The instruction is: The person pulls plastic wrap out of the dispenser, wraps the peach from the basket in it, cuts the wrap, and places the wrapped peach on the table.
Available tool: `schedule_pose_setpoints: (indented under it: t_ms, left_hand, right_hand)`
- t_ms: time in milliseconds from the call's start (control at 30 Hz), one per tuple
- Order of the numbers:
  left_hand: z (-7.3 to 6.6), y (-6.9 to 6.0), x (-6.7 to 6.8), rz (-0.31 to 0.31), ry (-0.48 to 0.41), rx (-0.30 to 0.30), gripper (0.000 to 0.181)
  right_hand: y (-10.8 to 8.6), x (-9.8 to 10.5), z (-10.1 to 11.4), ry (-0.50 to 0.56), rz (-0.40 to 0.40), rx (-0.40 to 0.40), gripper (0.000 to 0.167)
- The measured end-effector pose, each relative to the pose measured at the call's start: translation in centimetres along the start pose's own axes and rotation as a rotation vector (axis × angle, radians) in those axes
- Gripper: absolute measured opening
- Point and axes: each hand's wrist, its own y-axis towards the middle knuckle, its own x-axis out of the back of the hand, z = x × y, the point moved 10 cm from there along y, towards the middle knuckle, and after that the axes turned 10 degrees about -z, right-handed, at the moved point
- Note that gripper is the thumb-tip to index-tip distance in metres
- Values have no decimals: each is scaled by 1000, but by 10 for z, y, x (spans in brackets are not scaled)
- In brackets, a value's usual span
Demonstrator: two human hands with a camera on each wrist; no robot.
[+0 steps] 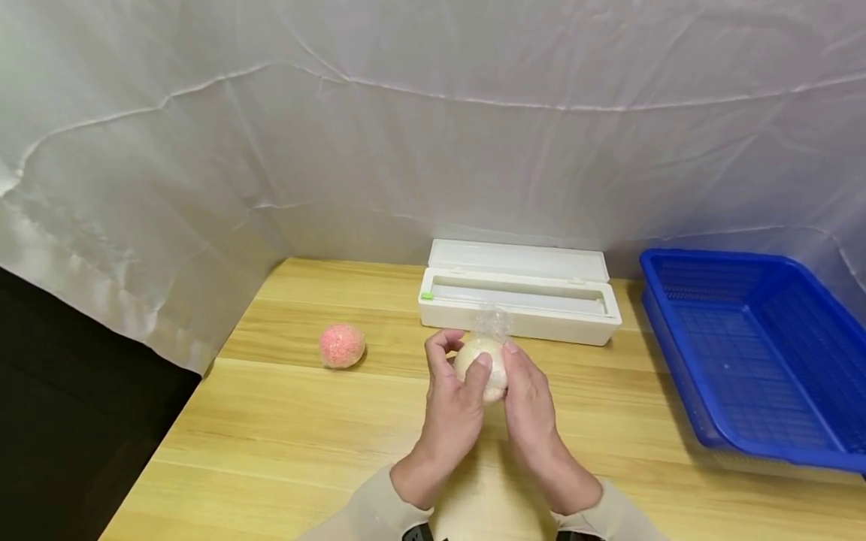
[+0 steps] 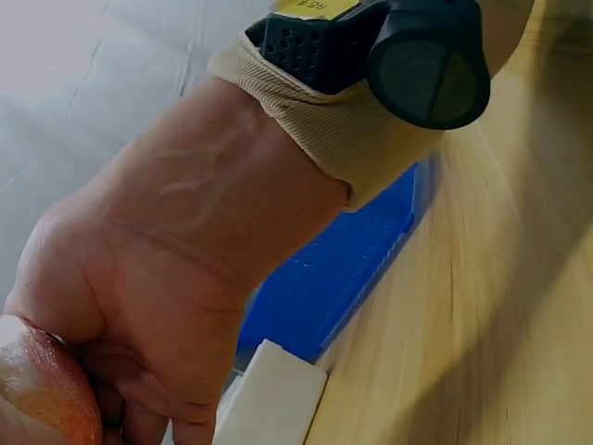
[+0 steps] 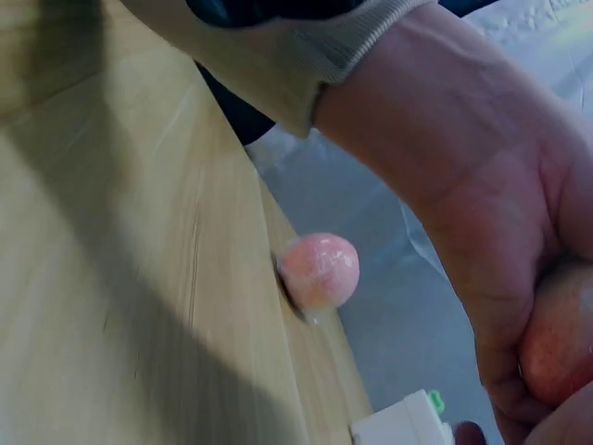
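Note:
A pale round thing (image 1: 499,376), cream in the head view and reddish in both wrist views, is held between my two hands. Clear plastic film (image 1: 492,321) bunches up loosely at its far side. My left hand (image 1: 449,409) curls round the left side, its thumb lying across the top. From the right, my right hand (image 1: 531,402) grips the same thing. Its kind I cannot tell, and the hands hide much of it. Left of them, a pink film-wrapped ball (image 1: 341,346) rests on the table, also visible as a pink ball (image 3: 320,271) in the right wrist view.
Behind the hands lies a white cling film box (image 1: 521,327), lid raised, with a roll inside and a green piece at its left end. A blue plastic basket (image 1: 710,421) stands at the right of the wooden table (image 1: 284,443). Pale cloth (image 1: 473,165) hangs behind.

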Motion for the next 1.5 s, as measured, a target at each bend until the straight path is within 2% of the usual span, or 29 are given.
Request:
schedule_pose_setpoints:
  t_ms: [67, 167, 267, 367, 467, 533, 700, 833, 1000, 1067, 1167, 1267, 1333, 1500]
  left_hand:
    - [0, 1, 1, -7, -5, -2, 41]
    - [1, 1, 2, -7, 28, -2, 40]
    - [2, 0, 1, 7, 109, -9, 38]
    - [4, 2, 0, 11, 177, -15, 34]
    - [5, 5, 2, 8, 184, -5, 31]
    - [7, 7, 2, 20, 152, 20, 30]
    - [14, 13, 4, 97, 93, 108, 30]
    - [17, 16, 9, 89, 145, 133, 32]
    - [11, 18, 7, 90, 287, 93, 38]
    - [9, 21, 6, 89, 313, 88, 42]
    - [6, 25, 6, 56, 270, 86, 42]
    - [4, 27, 7, 18, 164, 77, 37]
    - [2, 27, 5, 21, 101, 68, 34]
    - [11, 29, 6, 6, 26, 153, 36]
  right_hand:
    - [-1, -4, -1, 19, 30, -17, 59]
    - [-2, -6, 1, -38, 50, 29, 55]
    - [-2, -5, 5, -155, 11, 128, 49]
    - [0, -2, 4, -199, -26, 148, 50]
    - [2, -2, 1, -193, -31, 126, 50]
    - [2, -2, -1, -177, -31, 108, 50]
    - [2, -3, -6, -127, -20, 64, 52]
    - [2, -8, -11, -114, 14, 32, 53]
    - [7, -8, -16, -112, 37, -28, 56]
    - [9, -5, -17, -86, 27, -78, 57]
    - [8, -5, -15, -47, 34, -119, 57]
    - [4, -7, -11, -28, 47, -130, 58]
    - [1, -7, -9, -34, 50, -126, 58]
    - [7, -1, -11, -8, 34, -172, 53]
